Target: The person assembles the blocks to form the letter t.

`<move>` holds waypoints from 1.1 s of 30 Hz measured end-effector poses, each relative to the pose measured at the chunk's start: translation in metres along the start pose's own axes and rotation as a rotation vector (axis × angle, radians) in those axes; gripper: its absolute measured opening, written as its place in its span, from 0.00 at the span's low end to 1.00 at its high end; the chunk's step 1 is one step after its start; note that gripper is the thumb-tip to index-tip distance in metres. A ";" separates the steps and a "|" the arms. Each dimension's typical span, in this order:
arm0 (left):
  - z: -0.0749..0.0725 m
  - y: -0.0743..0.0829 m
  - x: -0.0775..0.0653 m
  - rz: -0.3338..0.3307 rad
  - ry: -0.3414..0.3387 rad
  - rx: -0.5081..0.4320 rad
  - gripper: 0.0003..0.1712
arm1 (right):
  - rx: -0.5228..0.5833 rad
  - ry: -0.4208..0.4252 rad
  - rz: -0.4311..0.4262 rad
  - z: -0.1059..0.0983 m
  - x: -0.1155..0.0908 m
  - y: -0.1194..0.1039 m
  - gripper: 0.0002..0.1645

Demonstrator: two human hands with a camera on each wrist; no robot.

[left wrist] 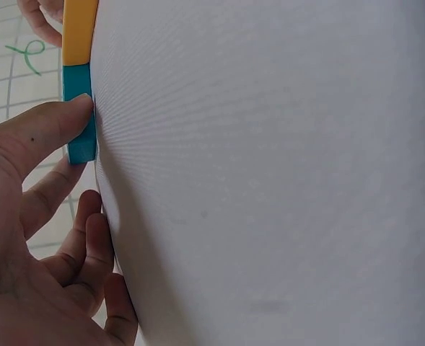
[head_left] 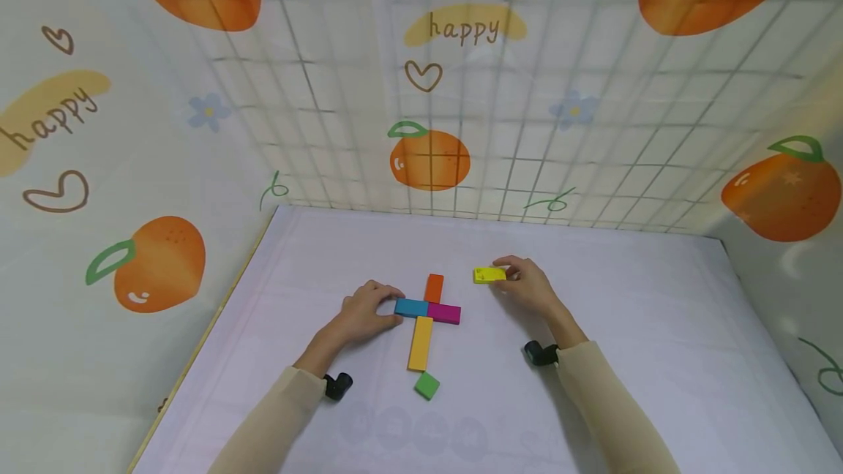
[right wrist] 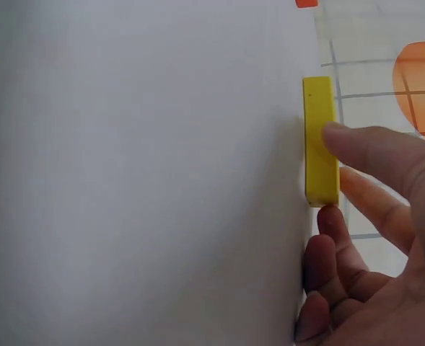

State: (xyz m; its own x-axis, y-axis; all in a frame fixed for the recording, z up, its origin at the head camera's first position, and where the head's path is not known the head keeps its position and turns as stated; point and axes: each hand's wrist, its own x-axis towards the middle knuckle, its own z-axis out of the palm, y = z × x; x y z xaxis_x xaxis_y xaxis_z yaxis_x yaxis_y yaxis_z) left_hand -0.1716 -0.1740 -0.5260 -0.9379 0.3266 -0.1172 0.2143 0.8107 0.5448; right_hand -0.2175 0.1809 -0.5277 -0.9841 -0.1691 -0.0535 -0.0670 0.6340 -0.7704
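In the head view my left hand (head_left: pixel 364 311) pinches the left end of a blue block (head_left: pixel 411 307); the left wrist view shows the thumb on the side of that blue block (left wrist: pixel 80 148). A magenta block (head_left: pixel 444 313) continues from its right end. Above their joint stands an orange-red block (head_left: pixel 434 288), and below it a longer orange-yellow block (head_left: pixel 420 343), together forming a cross. Off to the right, my right hand (head_left: pixel 529 285) pinches a bright yellow block (head_left: pixel 489 275) between thumb and fingers, and the right wrist view shows this yellow block (right wrist: pixel 321 144) close to the white surface.
A green square block (head_left: pixel 426 385) lies just below the cross, turned diagonally. The white tabletop (head_left: pixel 626 313) ends at a patterned cloth backdrop (head_left: pixel 342 159) at the back and on both sides. Each wrist carries a small black camera (head_left: pixel 541 353).
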 end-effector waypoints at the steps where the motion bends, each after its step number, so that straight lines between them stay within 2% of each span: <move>1: 0.001 0.000 0.000 -0.001 0.001 0.000 0.21 | 0.000 -0.004 0.006 0.000 0.000 0.000 0.23; 9: 0.005 -0.002 0.000 -0.001 0.012 0.002 0.22 | -0.025 -0.016 0.008 0.000 0.000 -0.002 0.21; 19: 0.006 0.000 -0.001 0.012 0.011 -0.001 0.21 | -0.050 0.009 0.010 0.002 -0.002 0.002 0.21; 33: 0.007 -0.001 -0.002 -0.012 0.018 0.017 0.22 | -0.078 0.036 -0.005 0.002 -0.011 -0.003 0.21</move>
State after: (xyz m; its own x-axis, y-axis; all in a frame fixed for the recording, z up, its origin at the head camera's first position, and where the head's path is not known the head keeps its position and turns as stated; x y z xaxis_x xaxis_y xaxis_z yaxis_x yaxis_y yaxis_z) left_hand -0.1680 -0.1714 -0.5323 -0.9451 0.3083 -0.1082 0.2078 0.8228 0.5290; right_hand -0.2057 0.1795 -0.5261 -0.9889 -0.1461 -0.0259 -0.0832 0.6904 -0.7186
